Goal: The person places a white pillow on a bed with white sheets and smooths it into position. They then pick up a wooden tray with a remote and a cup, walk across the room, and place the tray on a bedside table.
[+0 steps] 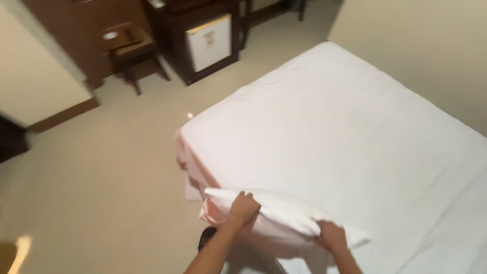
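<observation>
At near bed (355, 127) edge, left hand (244, 208) and right hand (332, 236) each grip the white pillow (284, 218); it looks soft, light, best held at its ends.

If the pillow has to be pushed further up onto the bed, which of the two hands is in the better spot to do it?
Probably the left. The left hand grips the pillow at its end by the bed corner, over the floor side, so it can push inward. The right hand already rests over the mattress, holding the pillow's near edge.
</observation>
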